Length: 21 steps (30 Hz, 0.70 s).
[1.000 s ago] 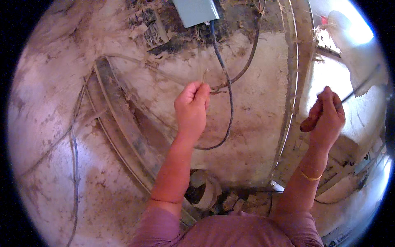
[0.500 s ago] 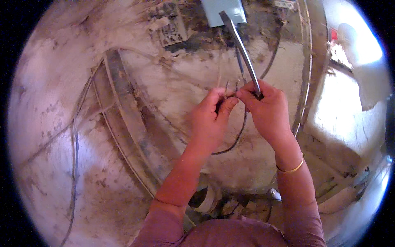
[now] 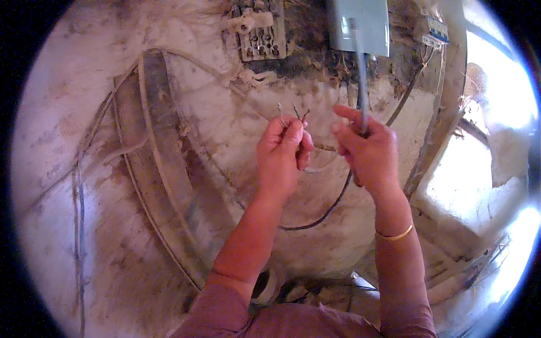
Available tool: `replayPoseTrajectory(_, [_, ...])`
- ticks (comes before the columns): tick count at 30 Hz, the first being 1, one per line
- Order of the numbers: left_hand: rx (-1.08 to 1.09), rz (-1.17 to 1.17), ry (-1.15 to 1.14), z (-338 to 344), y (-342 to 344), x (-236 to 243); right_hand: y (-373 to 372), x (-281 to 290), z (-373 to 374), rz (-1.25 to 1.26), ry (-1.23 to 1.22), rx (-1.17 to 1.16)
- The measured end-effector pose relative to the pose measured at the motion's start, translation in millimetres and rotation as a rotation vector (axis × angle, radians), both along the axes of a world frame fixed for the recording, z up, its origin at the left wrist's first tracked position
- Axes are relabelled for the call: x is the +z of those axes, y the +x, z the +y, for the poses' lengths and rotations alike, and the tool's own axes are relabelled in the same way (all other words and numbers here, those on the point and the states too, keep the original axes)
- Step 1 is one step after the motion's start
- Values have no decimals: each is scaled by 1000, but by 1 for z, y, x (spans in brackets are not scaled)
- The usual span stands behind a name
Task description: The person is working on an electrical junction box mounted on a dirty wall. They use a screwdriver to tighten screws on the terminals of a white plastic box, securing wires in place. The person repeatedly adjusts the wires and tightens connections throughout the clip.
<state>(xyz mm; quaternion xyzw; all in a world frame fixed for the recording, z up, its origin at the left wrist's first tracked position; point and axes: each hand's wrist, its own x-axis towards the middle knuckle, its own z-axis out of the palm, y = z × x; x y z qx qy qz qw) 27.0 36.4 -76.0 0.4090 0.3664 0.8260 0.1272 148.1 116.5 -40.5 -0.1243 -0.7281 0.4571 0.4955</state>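
My left hand (image 3: 280,158) is closed in a pinch on thin electrical wires (image 3: 300,114), whose stripped, splayed ends stick up above the fingertips. A short distance to the right, my right hand (image 3: 373,155) grips a long grey metal tool (image 3: 362,76) with a flattened tip. It points up the wall and is blurred, its lower end hidden in the palm; the kind of tool is unclear. Index finger and thumb reach toward the left hand without touching it. A dark cable (image 3: 332,210) loops below both hands.
A pale blue-grey box (image 3: 372,25) is mounted on the stained wall above. Left of it hangs an old fuse board (image 3: 264,45); to the right sits a small breaker unit (image 3: 435,31) with wires. A broad wooden strip (image 3: 160,112) and loose cables (image 3: 79,197) run down the left.
My hands, together at the wires before, are now apart. The tool has swung from leaning left to nearly upright. The view has shifted, bringing more of the box and fuse board into sight.
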Motion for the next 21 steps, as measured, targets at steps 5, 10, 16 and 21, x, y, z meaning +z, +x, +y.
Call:
replayPoseTrajectory(5, [-19,165,-129,1,-20,10,-46,15,-7,42,-158,306])
replayPoseTrajectory(10, [22,171,-109,-10,-40,21,-72,25,-2,-6,29,1])
replayPoseTrajectory(16, [66,305,-60,2,-68,27,-86,25,2,132,36,-40])
replayPoseTrajectory(21, [-29,-90,173,20,-105,34,-58,9,-15,435,-417,95])
